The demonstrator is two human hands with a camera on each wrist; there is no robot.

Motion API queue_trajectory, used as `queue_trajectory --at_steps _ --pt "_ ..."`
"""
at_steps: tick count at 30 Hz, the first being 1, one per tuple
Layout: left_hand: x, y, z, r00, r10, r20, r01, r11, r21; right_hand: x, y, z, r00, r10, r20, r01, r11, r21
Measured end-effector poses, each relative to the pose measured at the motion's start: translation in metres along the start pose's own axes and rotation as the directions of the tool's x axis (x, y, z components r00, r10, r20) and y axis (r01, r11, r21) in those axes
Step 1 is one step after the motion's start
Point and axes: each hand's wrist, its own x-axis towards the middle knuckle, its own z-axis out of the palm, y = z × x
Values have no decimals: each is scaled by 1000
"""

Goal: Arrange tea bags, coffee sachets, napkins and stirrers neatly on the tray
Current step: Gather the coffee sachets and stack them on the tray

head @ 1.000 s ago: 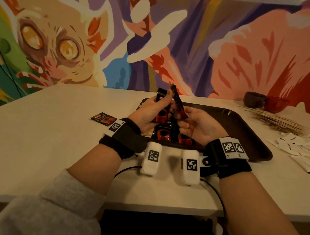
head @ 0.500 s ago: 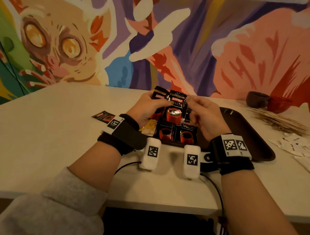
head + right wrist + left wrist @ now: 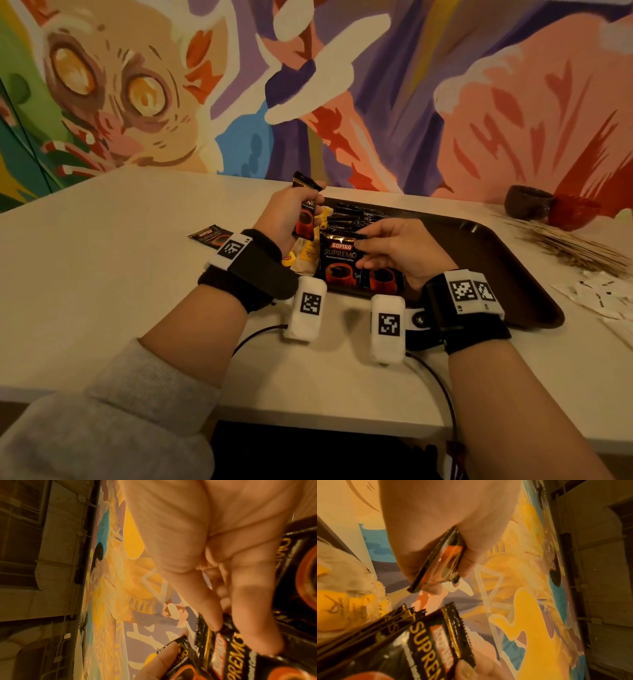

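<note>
Sachet (image 3: 339,255) is being lowered flat onto the tray (image 3: 496,260) stack, pinched by right hand (image 3: 400,253), long axis toward the person; left hand (image 3: 287,216) is gripping an upright spare (image 3: 306,216) beside it.

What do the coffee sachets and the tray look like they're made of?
Coffee sachet pinched by the right hand: looks like glossy printed foil or plastic laminate, given its sheen, crinkles and serrated sealed edge. The sachet gripped by the left hand looks the same. Tray: dark brown, matte, with a rounded raised rim, probably moulded plastic, though this is uncertain.
</note>
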Motion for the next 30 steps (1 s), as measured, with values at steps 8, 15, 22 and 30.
queue_trajectory --at_steps 8,15,22,30 --pt "-7 6 3 990 67 120 -36 969 -244 2 1 -2 978 -170 -119 168 986 -26" --pt "-14 9 10 966 12 258 59 963 -263 -7 -5 1 968 -228 -102 228 974 -13" --pt "-20 2 16 930 -82 358 125 987 -97 -15 -12 3 953 -266 -147 276 960 54" --pt "-20 -10 25 932 -117 342 92 992 89 -19 -14 -2 955 -253 -155 273 953 128"
